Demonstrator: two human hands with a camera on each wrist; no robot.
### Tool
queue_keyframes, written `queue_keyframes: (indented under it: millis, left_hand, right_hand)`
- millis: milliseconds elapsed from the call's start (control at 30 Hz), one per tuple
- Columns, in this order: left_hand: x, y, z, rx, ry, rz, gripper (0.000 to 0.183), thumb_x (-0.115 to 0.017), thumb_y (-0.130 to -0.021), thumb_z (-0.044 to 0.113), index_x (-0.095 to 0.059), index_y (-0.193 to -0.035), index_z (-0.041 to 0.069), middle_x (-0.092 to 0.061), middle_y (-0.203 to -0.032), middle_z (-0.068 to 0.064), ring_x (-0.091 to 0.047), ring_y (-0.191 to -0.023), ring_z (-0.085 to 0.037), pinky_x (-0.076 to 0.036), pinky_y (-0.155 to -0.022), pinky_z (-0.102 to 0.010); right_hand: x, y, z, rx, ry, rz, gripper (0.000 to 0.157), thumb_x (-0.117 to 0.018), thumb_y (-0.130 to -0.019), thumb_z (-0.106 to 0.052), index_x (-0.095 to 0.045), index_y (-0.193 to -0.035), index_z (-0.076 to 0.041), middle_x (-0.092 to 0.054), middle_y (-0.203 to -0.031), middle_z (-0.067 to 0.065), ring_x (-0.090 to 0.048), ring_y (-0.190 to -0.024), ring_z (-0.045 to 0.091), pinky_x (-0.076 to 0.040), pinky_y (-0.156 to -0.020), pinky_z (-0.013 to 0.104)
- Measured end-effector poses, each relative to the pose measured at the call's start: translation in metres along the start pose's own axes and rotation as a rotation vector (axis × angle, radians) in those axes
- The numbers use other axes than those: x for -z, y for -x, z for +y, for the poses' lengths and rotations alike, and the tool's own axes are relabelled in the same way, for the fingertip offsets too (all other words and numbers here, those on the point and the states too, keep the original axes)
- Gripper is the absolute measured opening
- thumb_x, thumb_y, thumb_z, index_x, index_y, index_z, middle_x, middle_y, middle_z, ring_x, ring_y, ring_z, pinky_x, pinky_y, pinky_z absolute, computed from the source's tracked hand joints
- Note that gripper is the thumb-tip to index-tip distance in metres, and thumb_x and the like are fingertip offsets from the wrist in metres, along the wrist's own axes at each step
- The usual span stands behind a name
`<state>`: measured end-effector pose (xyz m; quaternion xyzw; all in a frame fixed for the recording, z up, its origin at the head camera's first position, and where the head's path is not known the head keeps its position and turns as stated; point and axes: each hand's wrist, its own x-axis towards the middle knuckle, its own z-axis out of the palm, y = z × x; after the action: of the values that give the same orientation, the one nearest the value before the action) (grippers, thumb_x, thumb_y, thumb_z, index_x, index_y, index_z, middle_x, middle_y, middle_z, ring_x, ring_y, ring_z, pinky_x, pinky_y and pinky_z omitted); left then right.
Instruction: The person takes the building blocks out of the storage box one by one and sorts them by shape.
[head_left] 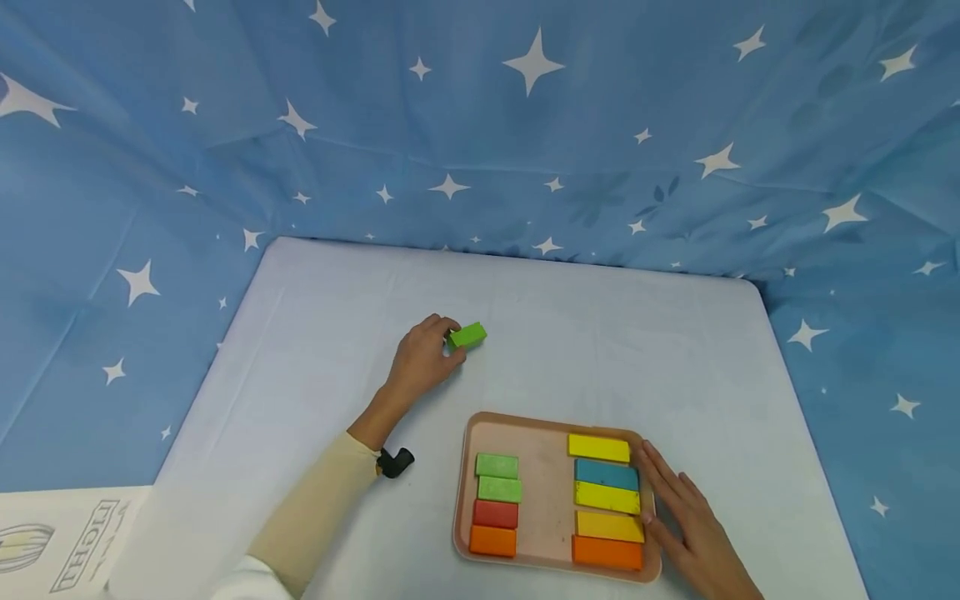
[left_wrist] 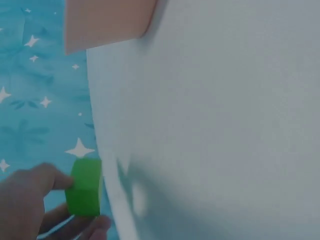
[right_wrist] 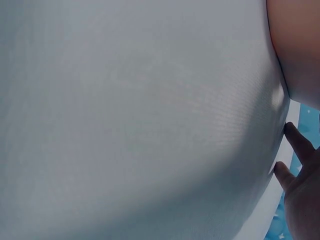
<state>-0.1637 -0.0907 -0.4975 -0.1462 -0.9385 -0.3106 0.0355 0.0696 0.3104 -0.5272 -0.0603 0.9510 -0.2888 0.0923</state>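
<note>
A beige sleeve (head_left: 315, 500) lies left of the tray (head_left: 546, 500), whose right rim the right hand (head_left: 692, 529) touches with outstretched fingers, seemingly for steadiness. Inside it, 9 blocks (head_left: 607, 498) sit in 2 columns, apparently grouped by length. Beyond the tray, the left hand (head_left: 426, 357) pinches a short, bright green, box-shaped block (head_left: 468, 335).

A screened-off tabletop spot is shown by the surroundings; whether it is set up in a home, an office or a lab cannot be told. The white-topped table (head_left: 600, 342) is enclosed at the back and on both sides by blue fabric (head_left: 465, 108), printed with white stars and faint leaves. At the lower left, a pale panel (head_left: 71, 533) is marked with lettering and a drawing.
</note>
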Motion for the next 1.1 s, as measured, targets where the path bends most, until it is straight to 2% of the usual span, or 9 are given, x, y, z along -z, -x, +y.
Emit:
queue_keyframes:
  millis: [133,333,433,567,700,833,933,1100]
  left_hand:
    - [-0.013,-0.007,-0.001,0.099,0.011,0.112,0.034,-0.077,-0.089,0.018,-0.072,-0.119,0.002,-0.069,-0.104,-0.012,-0.067,-0.087,-0.024,-0.057,-0.072,-0.039]
    - [-0.024,-0.021,-0.001,0.177,-0.009,0.232,0.036,-0.074,-0.093,0.019,-0.069,-0.123,-0.001,-0.068,-0.108,-0.016,-0.069,-0.090,-0.028,-0.059,-0.074,-0.042]
    - [-0.029,-0.028,-0.002,0.217,-0.010,0.265,0.037,-0.073,-0.094,0.019,-0.068,-0.124,-0.002,-0.067,-0.108,-0.017,-0.069,-0.092,-0.029,-0.059,-0.076,-0.042]
    - [-0.032,-0.036,-0.004,0.263,-0.008,0.282,0.037,-0.073,-0.094,0.018,-0.068,-0.123,-0.003,-0.066,-0.106,-0.018,-0.068,-0.091,-0.030,-0.059,-0.077,-0.042]
    - [-0.035,-0.041,-0.005,0.273,-0.009,0.275,0.038,-0.074,-0.093,0.017,-0.067,-0.125,-0.003,-0.066,-0.103,-0.017,-0.067,-0.088,-0.030,-0.058,-0.076,-0.041]
    - [-0.035,-0.044,-0.004,0.270,-0.010,0.237,0.047,-0.074,-0.092,0.018,-0.063,-0.134,0.000,-0.066,-0.103,-0.018,-0.067,-0.088,-0.031,-0.057,-0.075,-0.042]
    - [-0.032,-0.046,-0.005,0.275,-0.011,0.184,0.057,-0.074,-0.090,0.019,-0.058,-0.143,0.006,-0.066,-0.104,-0.019,-0.066,-0.086,-0.033,-0.056,-0.072,-0.044]
    - [-0.023,-0.053,-0.011,0.269,-0.029,0.047,0.067,-0.074,-0.086,0.019,-0.054,-0.150,0.015,-0.065,-0.104,-0.017,-0.063,-0.084,-0.031,-0.053,-0.068,-0.043]
  right_hand:
    - [0.000,0.002,-0.001,-0.017,-0.002,-0.009,0.070,-0.055,-0.107,-0.040,-0.020,-0.167,-0.032,-0.013,-0.176,-0.008,-0.013,-0.162,0.017,-0.003,-0.124,0.070]
    - [-0.001,0.002,-0.002,-0.030,-0.005,-0.011,0.070,-0.054,-0.107,-0.041,-0.020,-0.167,-0.032,-0.013,-0.176,-0.008,-0.015,-0.162,0.020,-0.001,-0.125,0.069]
    - [-0.001,0.003,-0.003,-0.036,-0.020,-0.017,0.069,-0.053,-0.107,-0.041,-0.020,-0.167,-0.033,-0.013,-0.176,-0.008,-0.006,-0.160,0.003,0.000,-0.126,0.067]
    - [-0.002,0.003,-0.004,-0.020,-0.032,-0.008,0.070,-0.055,-0.107,-0.039,-0.020,-0.167,-0.033,-0.015,-0.175,-0.007,0.003,-0.146,-0.022,0.002,-0.127,0.063]
    - [-0.001,0.002,-0.005,-0.014,-0.036,-0.003,0.069,-0.055,-0.107,-0.038,-0.021,-0.167,-0.032,-0.016,-0.175,-0.007,0.004,-0.144,-0.024,0.002,-0.127,0.064]
    - [0.000,0.001,-0.005,-0.029,-0.033,-0.005,0.068,-0.054,-0.107,-0.040,-0.021,-0.167,-0.034,-0.015,-0.175,-0.009,0.001,-0.148,-0.020,0.001,-0.126,0.068]
    - [0.001,0.002,-0.005,-0.030,-0.033,-0.002,0.068,-0.054,-0.107,-0.039,-0.022,-0.167,-0.034,-0.016,-0.175,-0.009,0.002,-0.148,-0.021,0.002,-0.126,0.067]
    - [0.002,0.004,-0.003,-0.016,-0.042,0.007,0.066,-0.054,-0.108,-0.035,-0.024,-0.166,-0.033,-0.017,-0.175,-0.009,0.005,-0.146,-0.024,0.006,-0.128,0.061]
